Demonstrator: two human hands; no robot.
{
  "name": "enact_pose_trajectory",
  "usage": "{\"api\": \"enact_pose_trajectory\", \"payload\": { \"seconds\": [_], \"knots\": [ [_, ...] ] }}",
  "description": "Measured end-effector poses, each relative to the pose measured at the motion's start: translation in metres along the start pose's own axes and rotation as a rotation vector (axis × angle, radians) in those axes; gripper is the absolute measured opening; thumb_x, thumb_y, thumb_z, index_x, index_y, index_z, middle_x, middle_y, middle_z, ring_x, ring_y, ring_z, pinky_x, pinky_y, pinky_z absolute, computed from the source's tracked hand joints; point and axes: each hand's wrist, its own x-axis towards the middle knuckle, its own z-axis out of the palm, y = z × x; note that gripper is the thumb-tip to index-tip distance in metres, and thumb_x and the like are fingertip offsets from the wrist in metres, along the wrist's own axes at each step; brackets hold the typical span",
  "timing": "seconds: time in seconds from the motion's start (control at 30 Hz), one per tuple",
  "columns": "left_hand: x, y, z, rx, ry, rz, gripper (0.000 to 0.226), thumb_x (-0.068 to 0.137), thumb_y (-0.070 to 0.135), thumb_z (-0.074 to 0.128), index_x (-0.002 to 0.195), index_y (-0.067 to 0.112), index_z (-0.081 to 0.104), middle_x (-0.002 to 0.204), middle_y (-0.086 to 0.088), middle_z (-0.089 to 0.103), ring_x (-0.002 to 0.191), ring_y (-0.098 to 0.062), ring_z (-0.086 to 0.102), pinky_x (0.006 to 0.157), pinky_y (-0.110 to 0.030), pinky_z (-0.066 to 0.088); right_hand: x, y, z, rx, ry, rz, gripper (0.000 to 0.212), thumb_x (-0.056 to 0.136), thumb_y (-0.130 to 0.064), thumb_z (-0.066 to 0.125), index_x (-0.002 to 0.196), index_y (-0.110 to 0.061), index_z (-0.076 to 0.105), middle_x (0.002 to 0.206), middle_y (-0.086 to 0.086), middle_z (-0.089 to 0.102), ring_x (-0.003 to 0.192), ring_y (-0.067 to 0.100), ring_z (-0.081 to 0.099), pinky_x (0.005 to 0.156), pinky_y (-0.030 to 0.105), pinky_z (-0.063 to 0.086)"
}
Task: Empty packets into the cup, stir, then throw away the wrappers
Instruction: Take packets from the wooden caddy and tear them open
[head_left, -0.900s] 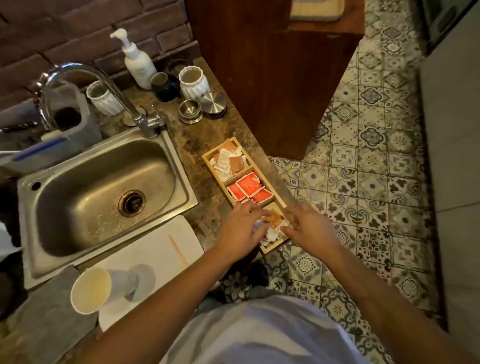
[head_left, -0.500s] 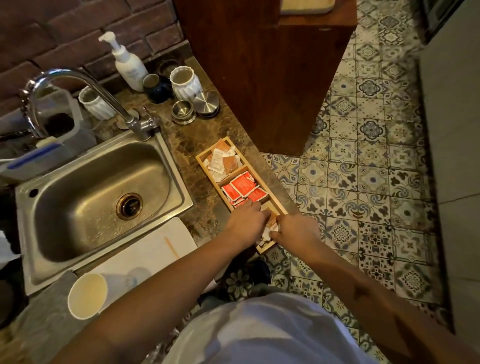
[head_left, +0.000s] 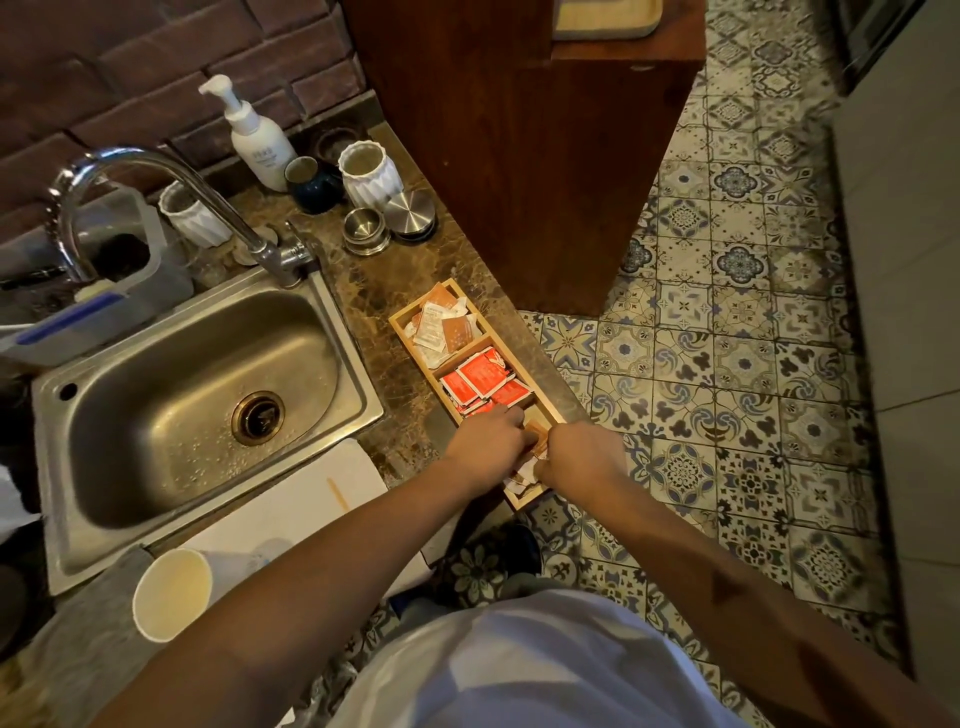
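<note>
A wooden tray (head_left: 399, 323) with three compartments lies on the counter's right edge. White and orange packets (head_left: 441, 327) fill the far compartment, and red packets (head_left: 483, 382) fill the middle one. My left hand (head_left: 488, 441) and my right hand (head_left: 582, 452) both reach into the near compartment with fingers curled down. A brown packet (head_left: 537, 439) stands on edge between their fingertips, with white packets under them. Whether either hand grips a packet is hidden. A white paper cup (head_left: 171, 595) stands at the lower left, beside my left forearm. A wooden stir stick (head_left: 337, 491) lies on a white board (head_left: 291, 509).
A steel sink (head_left: 197, 395) with a curved tap (head_left: 156, 171) is on the left. A soap bottle (head_left: 257, 137), white ribbed cups (head_left: 369, 174), a dark cup and small steel tins (head_left: 366, 228) stand at the back. A wooden cabinet (head_left: 519, 156) rises behind the tray. Patterned floor tiles are to the right.
Both hands have stayed in the near compartment and drawn closer together over the packets. The camera view has shifted a little; the cup and the stick have not moved.
</note>
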Motion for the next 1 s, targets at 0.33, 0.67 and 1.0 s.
{"api": "enact_pose_trajectory", "payload": {
  "seconds": [0.33, 0.67, 1.0],
  "knots": [
    [-0.008, -0.006, 0.012, -0.065, 0.163, 0.021, 0.021, 0.094, 0.028, 0.063, 0.108, 0.019, 0.077, 0.088, -0.004, 0.061, 0.086, -0.025, 0.058, 0.061, -0.035, 0.046, -0.010, 0.010, 0.017, 0.130, 0.090, -0.023, 0.034, 0.095, -0.040, 0.046, 0.105, -0.019, 0.071, 0.089, 0.006, 0.070, 0.082, 0.027, 0.068, 0.063, 0.030, 0.041],
    [-0.038, -0.020, -0.001, -0.291, 0.277, -0.045, 0.028, 0.098, 0.042, 0.056, 0.106, 0.023, 0.074, 0.109, 0.000, 0.062, 0.101, -0.020, 0.053, 0.080, -0.037, 0.046, -0.023, 0.017, 0.027, 0.331, 0.312, -0.067, 0.034, 0.103, -0.048, 0.048, 0.113, -0.028, 0.073, 0.073, -0.003, 0.072, 0.061, 0.017, 0.065, 0.053, 0.027, 0.047],
    [-0.117, 0.002, -0.061, -0.813, 0.439, -0.325, 0.011, 0.093, 0.034, 0.069, 0.103, 0.032, 0.074, 0.099, 0.011, 0.069, 0.094, -0.002, 0.060, 0.080, -0.021, 0.046, -0.053, -0.030, -0.055, 0.821, 0.282, -0.308, 0.016, 0.092, -0.040, 0.072, 0.087, -0.026, 0.077, 0.063, 0.000, 0.065, 0.052, 0.008, 0.051, 0.050, 0.024, 0.039]
  ]
}}
